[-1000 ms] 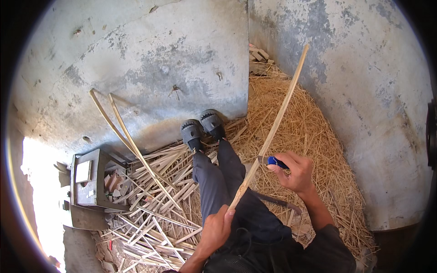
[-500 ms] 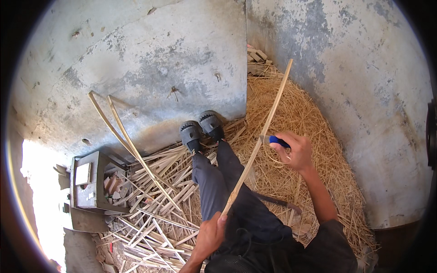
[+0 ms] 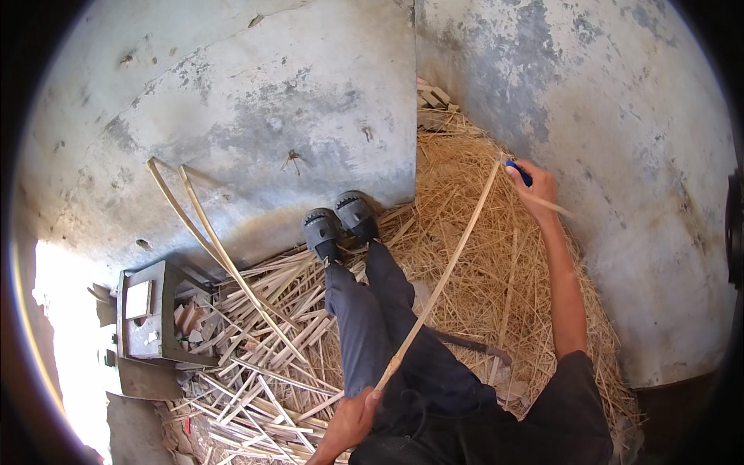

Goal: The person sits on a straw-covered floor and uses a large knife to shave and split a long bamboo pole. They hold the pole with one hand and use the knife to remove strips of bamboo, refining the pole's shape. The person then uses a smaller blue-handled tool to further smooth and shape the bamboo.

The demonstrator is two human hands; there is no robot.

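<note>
A long pale wooden strip, likely split bamboo (image 3: 446, 277), slants across my lap, away and to the right. My left hand (image 3: 353, 418) is closed round its near end by my thigh. Out at the strip's far tip, my right hand (image 3: 536, 188) grips a blue-handled knife (image 3: 519, 173). The small blade is at the tip and shows only in part. A thin blurred shaving (image 3: 554, 207) sticks out to the right past my right wrist.
A heap of straw-like shavings (image 3: 465, 194) covers the floor on the right, with a dark long-handled tool (image 3: 473, 345) lying on it. Split strips (image 3: 263, 372) litter the left. Two long strips (image 3: 225, 256) lean on the wall, near a grey box (image 3: 147, 318) holding rubble.
My right hand and the knife have moved away from me along the strip to its far tip. The strip's far end has dropped lower. My left hand stays nearly in place.
</note>
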